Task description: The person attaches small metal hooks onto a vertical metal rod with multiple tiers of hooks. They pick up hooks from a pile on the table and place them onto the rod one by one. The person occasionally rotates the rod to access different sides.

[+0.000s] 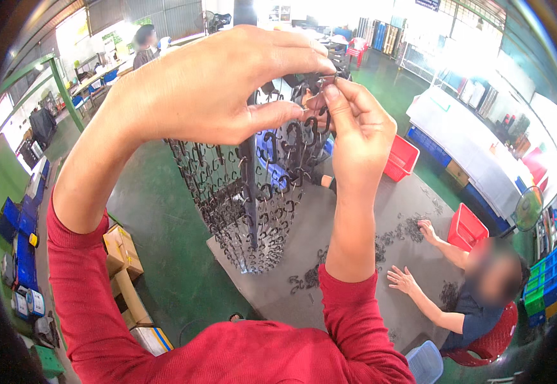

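Observation:
Both my hands are raised at the top of a tall rack (251, 185) hung all round with black C-shaped hooks (269, 191). My right hand (363, 128) pinches a small dark, shiny piece (317, 101) between thumb and forefinger. From the other side my left hand (240, 83) curves over the rack top, its thumb and fingertips at the edges of that same piece. Its kind is unclear, as my fingers cover part of it. The left hand also hides much of the rack's upper end. Below, the hooks hang in linked rows around a dark central pole.
Loose black hooks (409, 229) lie scattered over the grey table (349, 230). At right, a seated co-worker (483, 288) has both hands at the table. Red bins (401, 157) stand along its far side. Cardboard boxes (123, 249) sit on the green floor at left. Another person (144, 46) is farther back.

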`<action>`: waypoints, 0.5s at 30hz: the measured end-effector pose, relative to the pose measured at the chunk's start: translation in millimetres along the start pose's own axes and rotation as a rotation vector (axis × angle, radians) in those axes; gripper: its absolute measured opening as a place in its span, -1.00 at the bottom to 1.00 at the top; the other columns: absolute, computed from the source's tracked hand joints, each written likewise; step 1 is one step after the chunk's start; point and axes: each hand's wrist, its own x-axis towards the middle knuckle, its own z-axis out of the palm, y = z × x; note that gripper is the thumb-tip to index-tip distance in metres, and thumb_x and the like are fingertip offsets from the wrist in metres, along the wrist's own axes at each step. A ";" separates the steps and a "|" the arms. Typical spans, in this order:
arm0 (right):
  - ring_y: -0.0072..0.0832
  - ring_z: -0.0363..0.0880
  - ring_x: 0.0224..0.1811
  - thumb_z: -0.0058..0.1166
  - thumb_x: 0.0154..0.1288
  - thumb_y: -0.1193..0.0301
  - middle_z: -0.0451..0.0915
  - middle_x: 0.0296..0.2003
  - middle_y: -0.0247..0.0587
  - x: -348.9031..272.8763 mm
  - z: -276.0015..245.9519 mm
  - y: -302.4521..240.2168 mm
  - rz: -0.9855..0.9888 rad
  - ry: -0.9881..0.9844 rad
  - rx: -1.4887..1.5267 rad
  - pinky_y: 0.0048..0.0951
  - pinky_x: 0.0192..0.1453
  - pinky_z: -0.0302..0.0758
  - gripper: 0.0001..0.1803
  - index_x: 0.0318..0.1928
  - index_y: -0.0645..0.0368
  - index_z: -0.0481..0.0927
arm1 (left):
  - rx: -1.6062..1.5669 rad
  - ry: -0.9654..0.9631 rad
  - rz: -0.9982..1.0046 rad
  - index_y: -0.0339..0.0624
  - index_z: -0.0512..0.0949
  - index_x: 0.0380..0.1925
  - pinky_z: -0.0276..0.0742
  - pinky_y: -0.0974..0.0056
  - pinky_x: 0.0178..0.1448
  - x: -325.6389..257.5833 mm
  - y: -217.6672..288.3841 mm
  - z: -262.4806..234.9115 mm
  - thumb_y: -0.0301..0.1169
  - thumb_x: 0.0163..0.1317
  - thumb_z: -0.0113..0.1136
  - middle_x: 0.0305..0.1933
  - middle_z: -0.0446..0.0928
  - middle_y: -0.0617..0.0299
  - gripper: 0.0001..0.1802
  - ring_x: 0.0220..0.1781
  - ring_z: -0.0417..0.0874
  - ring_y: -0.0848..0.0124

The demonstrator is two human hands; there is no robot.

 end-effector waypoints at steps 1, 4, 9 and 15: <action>-0.58 0.56 -0.49 -0.04 0.27 0.56 0.57 -0.51 -0.21 0.4 1.8 -0.8 -0.021 0.010 0.008 -0.56 -0.41 0.55 -0.86 -0.24 0.39 0.54 | 0.005 -0.007 -0.007 -0.19 0.36 0.11 0.29 0.10 0.24 -0.4 1.6 -3.4 -0.38 0.04 0.16 0.14 0.38 -0.04 -0.44 0.21 0.35 0.06; -0.58 0.55 -0.51 -0.03 0.27 0.57 0.56 -0.53 -0.21 3.2 -1.1 -2.4 -0.069 0.009 0.032 -0.57 -0.43 0.55 -0.87 -0.25 0.39 0.55 | 0.019 -0.013 -0.005 -0.19 0.36 0.10 0.30 0.10 0.22 2.7 6.8 -5.3 -0.39 0.04 0.16 0.13 0.39 -0.04 -0.45 0.21 0.36 0.06; -0.56 0.54 -0.54 -0.03 0.26 0.57 0.55 -0.54 -0.21 3.9 -7.1 -6.9 -0.061 0.020 0.078 -0.57 -0.44 0.54 -0.87 -0.25 0.39 0.54 | -0.008 -0.007 0.038 -0.19 0.36 0.10 0.31 0.08 0.20 9.2 8.3 -4.9 -0.41 0.03 0.15 0.12 0.39 -0.06 -0.45 0.20 0.36 0.03; -0.51 0.56 -0.56 -0.02 0.25 0.55 0.55 -0.54 -0.20 3.5 -37.0 -11.8 -0.032 0.145 0.020 -0.57 -0.43 0.55 -0.84 -0.23 0.41 0.54 | -0.028 0.004 0.036 -0.22 0.34 0.10 0.29 0.09 0.21 17.8 11.2 -5.1 -0.43 0.03 0.14 0.14 0.36 -0.07 -0.45 0.18 0.36 0.00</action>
